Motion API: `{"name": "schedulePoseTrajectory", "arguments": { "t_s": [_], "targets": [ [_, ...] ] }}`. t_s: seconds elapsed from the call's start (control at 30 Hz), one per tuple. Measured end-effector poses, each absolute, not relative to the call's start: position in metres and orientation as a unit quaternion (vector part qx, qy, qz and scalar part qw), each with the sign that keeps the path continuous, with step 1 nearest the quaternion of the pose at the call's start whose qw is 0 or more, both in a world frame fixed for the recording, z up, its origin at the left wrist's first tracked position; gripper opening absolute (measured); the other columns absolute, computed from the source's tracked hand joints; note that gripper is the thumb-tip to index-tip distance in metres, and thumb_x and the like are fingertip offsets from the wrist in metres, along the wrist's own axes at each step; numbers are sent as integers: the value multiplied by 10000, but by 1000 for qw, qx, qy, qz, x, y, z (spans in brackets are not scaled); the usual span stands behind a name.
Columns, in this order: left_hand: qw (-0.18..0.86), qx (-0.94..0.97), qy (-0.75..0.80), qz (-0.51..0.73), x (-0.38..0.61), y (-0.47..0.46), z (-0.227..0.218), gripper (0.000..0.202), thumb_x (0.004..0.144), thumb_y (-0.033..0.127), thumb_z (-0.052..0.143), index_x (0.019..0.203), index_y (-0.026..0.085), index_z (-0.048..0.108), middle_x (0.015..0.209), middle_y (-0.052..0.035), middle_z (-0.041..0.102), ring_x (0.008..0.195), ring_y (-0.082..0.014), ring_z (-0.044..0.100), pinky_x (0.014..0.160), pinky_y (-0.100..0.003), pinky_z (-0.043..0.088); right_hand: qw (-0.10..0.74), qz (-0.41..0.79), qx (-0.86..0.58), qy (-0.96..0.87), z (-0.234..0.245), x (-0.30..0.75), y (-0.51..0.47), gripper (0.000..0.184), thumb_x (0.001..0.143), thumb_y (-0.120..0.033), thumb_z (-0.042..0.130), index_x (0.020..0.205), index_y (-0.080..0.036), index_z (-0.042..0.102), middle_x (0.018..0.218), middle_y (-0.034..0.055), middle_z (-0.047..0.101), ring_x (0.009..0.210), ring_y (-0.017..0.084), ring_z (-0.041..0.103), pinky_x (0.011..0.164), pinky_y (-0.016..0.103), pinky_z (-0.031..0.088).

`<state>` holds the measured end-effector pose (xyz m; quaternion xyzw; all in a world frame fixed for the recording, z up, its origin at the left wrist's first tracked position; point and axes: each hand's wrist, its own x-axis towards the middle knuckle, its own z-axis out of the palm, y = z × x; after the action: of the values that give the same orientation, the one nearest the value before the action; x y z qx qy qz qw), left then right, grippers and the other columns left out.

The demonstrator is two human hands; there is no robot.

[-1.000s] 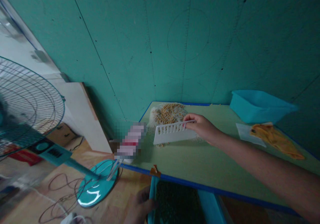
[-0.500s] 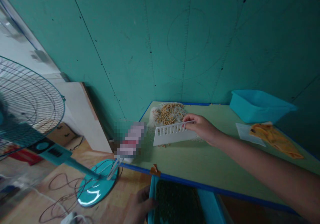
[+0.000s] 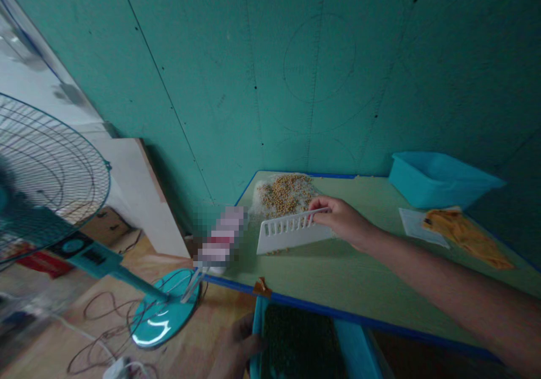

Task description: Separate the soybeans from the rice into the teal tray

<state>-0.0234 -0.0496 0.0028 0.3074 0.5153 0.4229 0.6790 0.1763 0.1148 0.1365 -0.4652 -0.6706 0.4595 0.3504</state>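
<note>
My right hand [image 3: 333, 215] grips the upper right end of a white plastic slotted board [image 3: 291, 239], which stands on edge on the table [image 3: 363, 277]. Behind the board lies a spread of round yellow beans [image 3: 285, 192] on clear plastic. A few more beans [image 3: 276, 251] show at the board's lower edge. Below the table's front edge, my left hand [image 3: 240, 342] is closed on the left rim of a blue bin [image 3: 359, 345] with a dark green mass [image 3: 302, 339] inside.
A blue basin [image 3: 439, 179] stands at the table's right back. Near it lie an orange cloth [image 3: 467, 238] and a white sheet [image 3: 416, 227]. A blurred-out pink item [image 3: 224, 235] sits at the left edge. A fan [image 3: 84, 249] and loose cables are on the floor at left.
My right hand has brought the white board slightly toward the table's front edge, and its lower left corner sits lower. My left hand stays on the bin's rim.
</note>
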Motion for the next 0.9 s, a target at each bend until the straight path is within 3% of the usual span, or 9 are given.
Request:
{"name": "schedulePoseTrajectory", "arguments": {
  "t_s": [0.2, 0.67, 0.9],
  "targets": [
    [699, 301, 489, 425, -25, -50, -3, 291, 542, 206, 641, 816, 126, 698, 599, -12, 641, 504, -144, 494, 527, -269, 370, 348, 461, -460, -674, 138, 177, 111, 61, 582, -211, 534, 641, -201, 520, 617, -40, 507, 606, 125, 458, 570, 244, 327],
    [679, 282, 498, 460, -19, -53, 8, 243, 526, 194, 641, 752, 130, 702, 593, -22, 646, 616, -202, 575, 600, -291, 408, 328, 449, -460, -693, 134, 184, 105, 70, 586, -248, 514, 642, -207, 507, 614, -31, 486, 622, 137, 428, 574, 253, 309],
    [681, 265, 499, 466, -19, -53, 3, 275, 517, 196, 651, 778, 132, 710, 587, -18, 650, 602, -205, 580, 544, -280, 392, 311, 450, -456, -702, 137, 190, 97, 53, 597, -236, 506, 641, -206, 509, 633, -26, 506, 633, 138, 443, 586, 258, 316]
  ]
}}
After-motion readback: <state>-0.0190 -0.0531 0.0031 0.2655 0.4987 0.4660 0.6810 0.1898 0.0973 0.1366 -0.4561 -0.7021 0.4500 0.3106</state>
